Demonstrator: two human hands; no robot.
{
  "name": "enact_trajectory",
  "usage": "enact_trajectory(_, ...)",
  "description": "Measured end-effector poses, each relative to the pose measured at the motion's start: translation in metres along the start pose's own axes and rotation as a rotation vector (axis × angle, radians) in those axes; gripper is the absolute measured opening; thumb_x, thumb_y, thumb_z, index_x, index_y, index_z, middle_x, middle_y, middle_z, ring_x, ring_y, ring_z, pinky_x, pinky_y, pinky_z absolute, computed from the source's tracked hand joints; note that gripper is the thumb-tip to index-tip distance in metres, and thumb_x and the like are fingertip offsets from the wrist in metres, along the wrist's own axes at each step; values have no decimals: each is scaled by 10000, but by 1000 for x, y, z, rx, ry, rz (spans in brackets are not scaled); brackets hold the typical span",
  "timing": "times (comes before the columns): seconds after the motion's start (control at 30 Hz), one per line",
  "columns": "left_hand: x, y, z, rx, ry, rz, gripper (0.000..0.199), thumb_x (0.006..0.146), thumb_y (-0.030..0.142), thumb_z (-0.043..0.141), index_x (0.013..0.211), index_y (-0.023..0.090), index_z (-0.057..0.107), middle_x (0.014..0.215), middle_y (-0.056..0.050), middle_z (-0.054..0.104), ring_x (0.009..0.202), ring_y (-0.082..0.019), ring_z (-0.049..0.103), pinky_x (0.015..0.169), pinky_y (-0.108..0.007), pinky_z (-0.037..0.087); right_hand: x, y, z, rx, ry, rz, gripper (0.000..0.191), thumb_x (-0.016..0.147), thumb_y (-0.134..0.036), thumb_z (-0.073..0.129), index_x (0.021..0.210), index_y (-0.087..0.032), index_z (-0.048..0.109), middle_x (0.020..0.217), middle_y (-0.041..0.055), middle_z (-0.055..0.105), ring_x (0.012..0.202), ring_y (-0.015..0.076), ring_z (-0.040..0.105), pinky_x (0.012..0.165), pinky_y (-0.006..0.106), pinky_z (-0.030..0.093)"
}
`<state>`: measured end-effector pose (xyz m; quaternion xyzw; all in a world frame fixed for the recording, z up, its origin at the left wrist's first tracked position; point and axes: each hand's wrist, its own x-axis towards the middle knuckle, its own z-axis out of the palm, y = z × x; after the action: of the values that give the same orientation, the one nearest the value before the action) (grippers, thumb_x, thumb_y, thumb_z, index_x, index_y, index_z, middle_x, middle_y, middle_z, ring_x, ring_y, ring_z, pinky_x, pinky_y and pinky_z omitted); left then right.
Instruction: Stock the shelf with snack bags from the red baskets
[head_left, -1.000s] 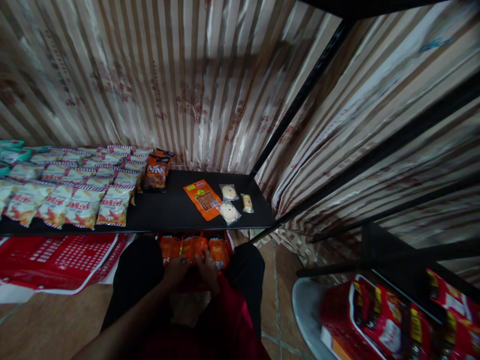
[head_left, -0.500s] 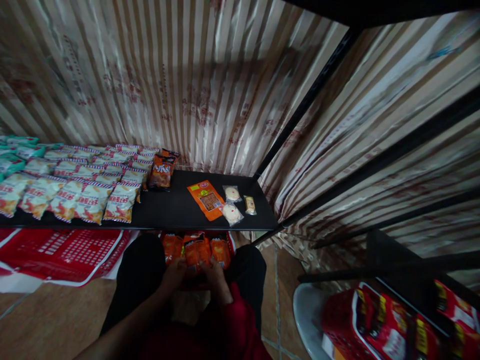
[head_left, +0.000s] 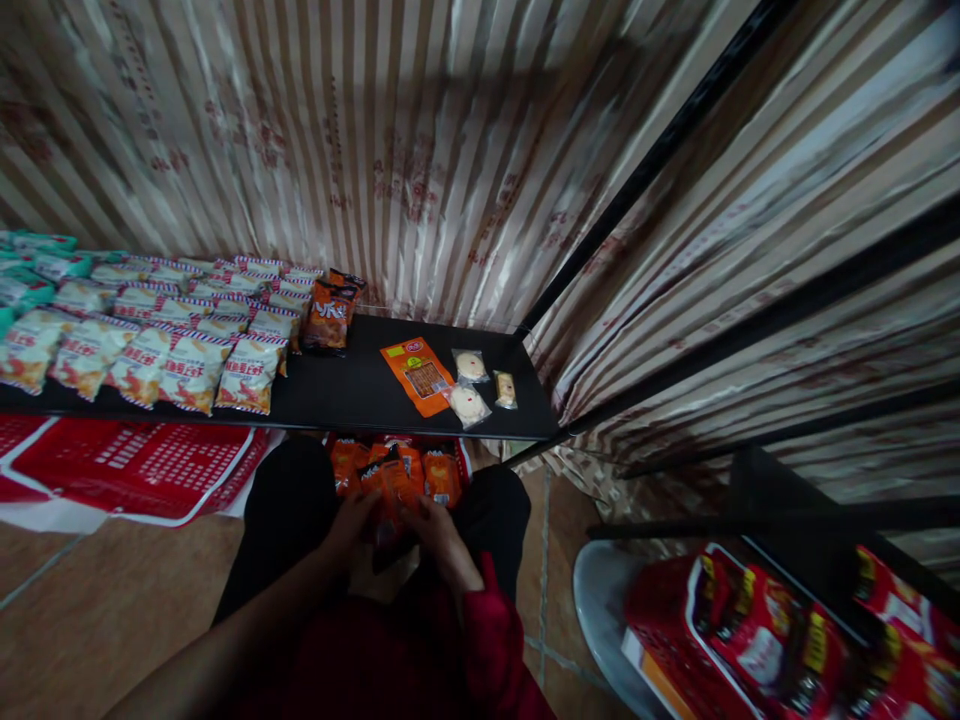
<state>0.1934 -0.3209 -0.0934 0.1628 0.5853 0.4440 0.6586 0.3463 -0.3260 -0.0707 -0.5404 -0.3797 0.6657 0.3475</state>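
Note:
Between my knees, an orange and black snack bag (head_left: 395,490) is held up at a tilt. My left hand (head_left: 352,525) grips its left side and my right hand (head_left: 435,530) its right side, both with closed fingers. Just beyond the hands, more orange snack bags (head_left: 441,475) lie in a red basket (head_left: 466,462) partly under the shelf. The lower end of the held bag is dark and hard to make out.
A black shelf (head_left: 330,385) carries rows of white snack bags (head_left: 196,370), orange-black bags (head_left: 328,315), a flat orange packet (head_left: 417,375) and small wrapped biscuits (head_left: 469,404). Red baskets stand left (head_left: 142,465) and right (head_left: 660,610). Black posts (head_left: 637,200) rise at right.
Both hands have drawn the snack bag up and towards me, away from the others in the basket, and it tilts more now. The view has shifted slightly.

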Motion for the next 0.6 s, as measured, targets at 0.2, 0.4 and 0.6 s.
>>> enact_trajectory(0.2, -21, 14, 6, -94, -19, -84, 390, 640, 381, 780, 926, 165, 625, 868, -90, 716, 740, -213, 681, 659, -311, 530, -11, -20, -9, 113, -156, 40, 418, 615, -400, 795, 955, -192, 671, 872, 20, 719, 911, 242, 663, 805, 349, 493)
enact_trajectory(0.4, -24, 28, 9, -55, -26, 71, 494, 599, 487, 778, 923, 170, 581, 836, -54, 695, 720, -200, 673, 629, -292, 524, -8, -24, -8, 162, -205, -4, 424, 647, -341, 782, 1033, -219, 655, 998, 21, 701, 981, 227, 642, 894, 364, 465)
enact_trajectory(0.6, -12, 45, 9, -52, 57, 124, 465, 630, 516, 727, 904, 177, 565, 746, 0, 654, 610, -152, 634, 575, -265, 501, 1, -24, 4, -2, -220, -40, 440, 685, -375, 742, 1091, -245, 636, 1041, 13, 683, 1006, 223, 622, 926, 376, 452)
